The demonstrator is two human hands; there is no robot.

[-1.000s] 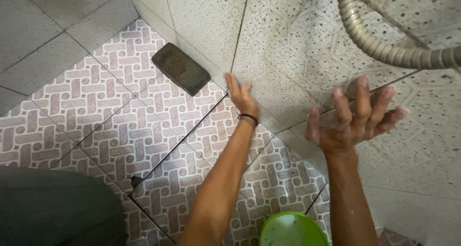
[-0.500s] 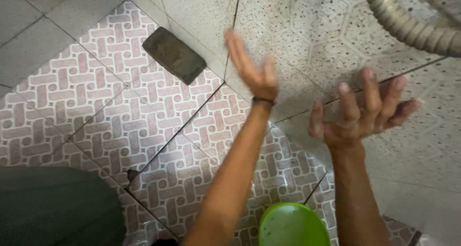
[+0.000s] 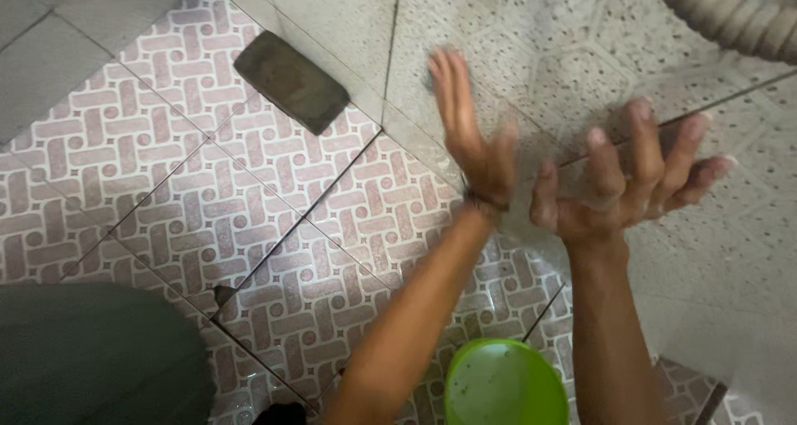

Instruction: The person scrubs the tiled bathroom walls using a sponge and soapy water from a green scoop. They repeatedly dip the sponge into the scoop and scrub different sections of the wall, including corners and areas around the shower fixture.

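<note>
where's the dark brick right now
In the head view, the dark brick lies upper left on the patterned floor, against the speckled wall, left of the left hand.

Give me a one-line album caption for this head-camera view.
Two empty hands, left hand and right hand, raised before a speckled tile wall, above a green bowl and patterned floor.

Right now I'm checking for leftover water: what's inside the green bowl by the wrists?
The green bowl shows a wet-looking, pale-filmed inside with no object in it. Its lower part is cut off by the picture's edge, and the right forearm covers its right rim, so those parts cannot be seen.
</note>
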